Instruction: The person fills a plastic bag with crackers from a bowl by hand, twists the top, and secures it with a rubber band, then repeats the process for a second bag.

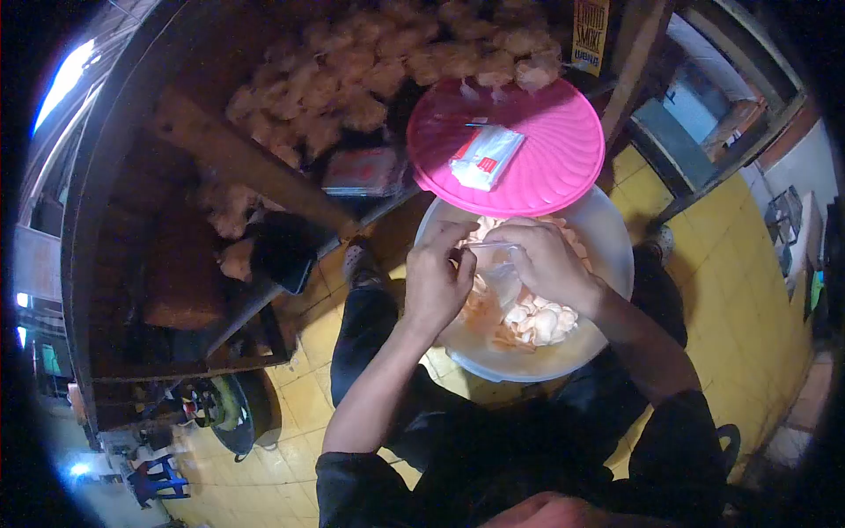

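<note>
My left hand (437,280) and my right hand (553,267) are close together over a large translucent tub (620,264). Between them they pinch the top edge of a small clear plastic bag (503,283), which hangs down into the tub. Pale, curled crackers (544,322) lie in the tub, lit brightly on the near side and partly covered by my hands. A round pink lid (563,145) rests across the tub's far side. On the lid sits a white and red pack of plastic bags (489,158).
A wooden shelf (211,132) on the left and ahead bears many bagged brown bundles (352,70). A dark phone-like object (297,275) sits at its edge. Wooden frames (673,158) stand at the right. Yellow tiles (735,290) cover the floor.
</note>
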`<control>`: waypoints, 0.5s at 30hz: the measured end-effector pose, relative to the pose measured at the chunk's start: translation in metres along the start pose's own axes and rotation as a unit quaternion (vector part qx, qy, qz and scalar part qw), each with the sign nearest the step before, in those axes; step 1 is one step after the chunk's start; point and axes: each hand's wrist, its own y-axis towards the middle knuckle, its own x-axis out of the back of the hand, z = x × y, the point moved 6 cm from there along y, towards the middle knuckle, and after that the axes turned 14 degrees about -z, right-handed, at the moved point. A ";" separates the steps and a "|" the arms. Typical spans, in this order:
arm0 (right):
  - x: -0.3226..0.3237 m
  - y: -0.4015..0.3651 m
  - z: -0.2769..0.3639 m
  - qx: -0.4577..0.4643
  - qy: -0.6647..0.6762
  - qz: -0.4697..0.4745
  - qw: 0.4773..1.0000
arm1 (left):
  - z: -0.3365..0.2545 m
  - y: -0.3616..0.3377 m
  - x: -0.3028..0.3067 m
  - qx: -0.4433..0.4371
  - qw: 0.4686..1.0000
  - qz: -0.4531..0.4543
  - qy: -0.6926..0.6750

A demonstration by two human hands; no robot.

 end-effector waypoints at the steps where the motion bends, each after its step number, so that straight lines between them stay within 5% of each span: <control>1: 0.000 0.002 0.003 -0.015 0.036 0.013 0.999 | 0.001 0.000 0.000 -0.001 1.000 0.000 -0.003; 4: -0.007 -0.004 0.018 -0.035 0.112 0.054 0.992 | 0.012 -0.003 -0.005 0.046 0.999 0.014 -0.010; 6: -0.003 -0.002 0.024 -0.011 0.064 0.059 0.996 | 0.022 -0.009 -0.015 0.208 0.942 0.004 -0.263; 10: 0.010 0.005 0.016 0.036 -0.078 -0.030 0.996 | 0.029 -0.011 -0.003 0.246 0.957 0.044 -0.149; 11: 0.013 0.005 0.020 0.039 -0.078 -0.032 0.996 | 0.041 -0.029 -0.023 0.374 0.860 0.203 -0.281; 12: 0.017 0.004 0.031 0.052 -0.066 -0.020 0.996 | 0.036 -0.049 -0.036 0.475 0.706 0.350 -0.392; 13: 0.018 0.004 0.038 0.065 -0.055 -0.008 0.996 | 0.011 -0.060 -0.041 0.559 0.651 0.326 -0.398; 14: 0.016 -0.003 0.054 0.244 -0.011 0.035 0.969 | -0.019 -0.057 -0.040 0.595 0.602 0.268 -0.460; 15: 0.016 -0.002 0.058 0.249 -0.011 0.036 0.968 | -0.038 -0.057 -0.038 0.625 0.547 0.206 -0.517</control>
